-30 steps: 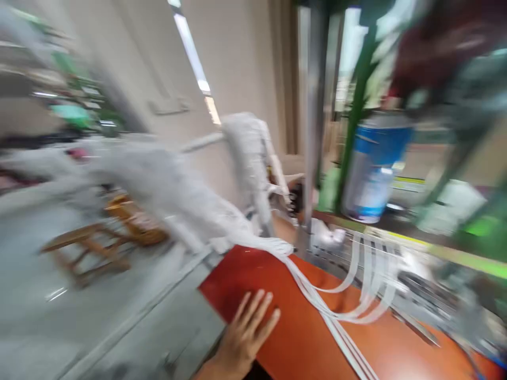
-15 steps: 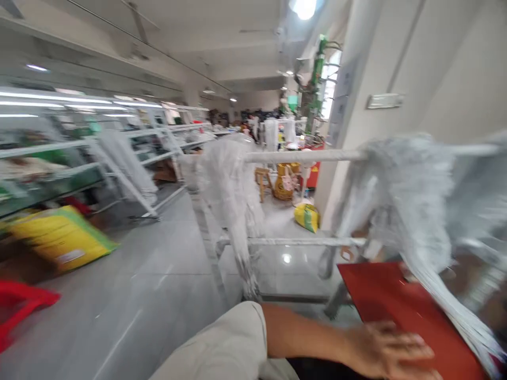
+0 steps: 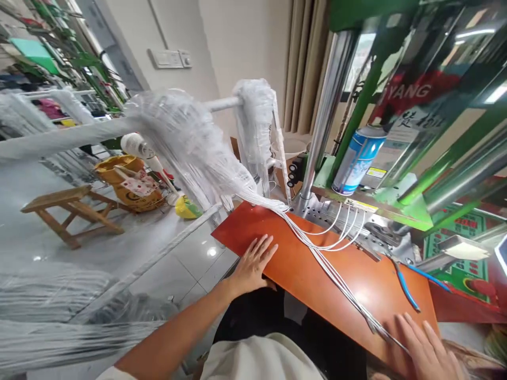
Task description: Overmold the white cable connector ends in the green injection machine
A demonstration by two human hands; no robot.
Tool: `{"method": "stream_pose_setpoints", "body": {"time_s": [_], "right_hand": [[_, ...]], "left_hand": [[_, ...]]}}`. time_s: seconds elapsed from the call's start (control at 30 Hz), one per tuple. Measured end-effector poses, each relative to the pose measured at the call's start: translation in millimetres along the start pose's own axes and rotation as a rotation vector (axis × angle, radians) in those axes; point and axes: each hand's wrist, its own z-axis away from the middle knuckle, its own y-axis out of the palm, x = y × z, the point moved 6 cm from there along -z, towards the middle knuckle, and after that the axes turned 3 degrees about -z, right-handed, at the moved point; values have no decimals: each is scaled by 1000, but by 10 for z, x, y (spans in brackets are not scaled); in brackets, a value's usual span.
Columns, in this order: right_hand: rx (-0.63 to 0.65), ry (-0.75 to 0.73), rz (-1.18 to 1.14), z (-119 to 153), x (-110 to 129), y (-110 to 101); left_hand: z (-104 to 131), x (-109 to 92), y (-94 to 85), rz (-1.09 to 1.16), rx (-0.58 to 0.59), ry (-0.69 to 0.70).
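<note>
My left hand (image 3: pixel 253 264) lies flat with fingers stretched on the near edge of an orange-red board (image 3: pixel 356 269), toward its left end. At the lower right, my right hand (image 3: pixel 430 348) is over the board with fingers extended, beside the ends of a bundle of thin white cables (image 3: pixel 328 269). The bundle crosses the board from a plastic-wrapped cable hank (image 3: pixel 194 137) hung on a rail. Several cables loop from the bundle into the metal fixture of a green press machine (image 3: pixel 412 203). Blue-handled pliers (image 3: pixel 407 287) rest on the board's right part.
A blue and white spray can (image 3: pixel 358 161) stands on the machine's ledge. Farther right is a green control panel (image 3: pixel 455 237) with a red button (image 3: pixel 481 286). On the left are a wrapped rail (image 3: pixel 71 140), a wooden stool (image 3: pixel 75 206) and a yellow sack (image 3: pixel 137 195).
My view has swung right, toward the press machine and board. My left hand, blurred before, now rests on the board's edge. My right hand has come into view.
</note>
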Motion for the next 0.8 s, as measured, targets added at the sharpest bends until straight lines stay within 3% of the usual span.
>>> {"method": "stream_pose_setpoints", "body": {"time_s": [0.07,0.2,0.3,0.37,0.47,0.6,0.7,0.8], "right_hand": [[73,-78,-97,-295,225,49],[232,80,-221,-912,511,225],[441,185,-240,-1120,498,392],[545,238,-392,-1165,390,415],[591,305,-784,-1241,227,326],[679,535,-1142,-1280,164,288],[693,645,-1217,-1234,196,268],[583,522,-1022,-1230,180,161]], "left_hand": [[-57,-26,-39,49,34,19],[-123,-15,-43,84,51,-1],[-149,-26,-81,150,15,-34],[-235,-103,-157,236,-22,-39],[-550,-400,-334,364,-108,66],[-1154,-1019,-496,430,-192,366],[-1518,-1420,-434,428,-126,582],[-1748,-1619,-300,438,-5,684]]}}
